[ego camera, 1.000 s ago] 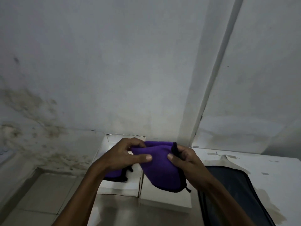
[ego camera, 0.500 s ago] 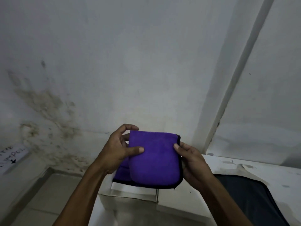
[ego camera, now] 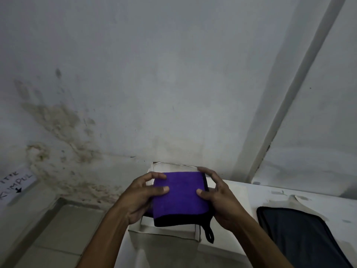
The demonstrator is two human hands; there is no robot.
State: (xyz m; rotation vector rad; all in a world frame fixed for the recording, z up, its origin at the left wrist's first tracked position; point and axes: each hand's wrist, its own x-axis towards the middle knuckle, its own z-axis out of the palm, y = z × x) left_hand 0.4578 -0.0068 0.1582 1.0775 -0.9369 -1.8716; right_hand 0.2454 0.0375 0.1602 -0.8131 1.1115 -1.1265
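Already folded small, the purple cloth (ego camera: 180, 196) is being gripped between left hand (ego camera: 138, 200) and right hand (ego camera: 222, 202), awaiting placement in the box (ego camera: 164, 232) beneath them.

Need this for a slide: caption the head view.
Left hand and right hand hold a folded purple black-trimmed cloth over a white cardboard box.

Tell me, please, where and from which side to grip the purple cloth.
Its side edges, one from each side, thumbs on top, as the left hand and right hand do: the cloth is folded flat, so pinching both edges probably keeps layers together.
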